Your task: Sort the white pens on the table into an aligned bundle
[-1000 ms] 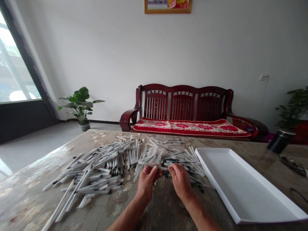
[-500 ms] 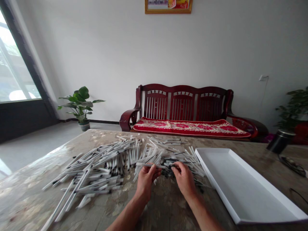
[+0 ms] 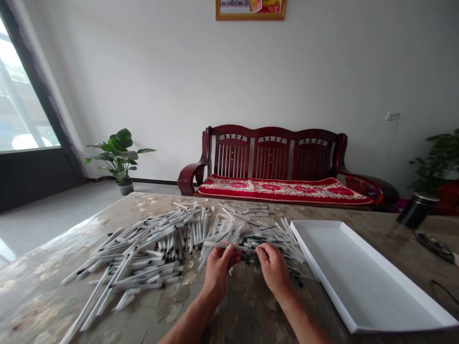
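Observation:
My left hand (image 3: 219,267) is closed around a whitish pen barrel (image 3: 238,247), its thumb on top. The barrel lies nearly level and points to the right. At its right end my right hand (image 3: 275,268) is closed in a pinch; what sits between those fingertips is hidden. Behind and between my hands lies a heap of small black pen parts (image 3: 251,256). Loose whitish barrels (image 3: 229,231) are strewn just beyond. To the left spreads a big pile of white pens with black ends (image 3: 154,248).
A shallow white box (image 3: 373,267) stands on the patterned tabletop (image 3: 190,310) at the right. Past it are a black cylinder (image 3: 418,210) and a dark cable (image 3: 435,246). A red wooden bench (image 3: 272,157) stands behind the table, a potted plant (image 3: 124,155) farther left.
The fingers of my right hand have turned and closed in slightly at the barrel's right end. A dark bit at those fingertips no longer shows. My left hand has stayed almost still.

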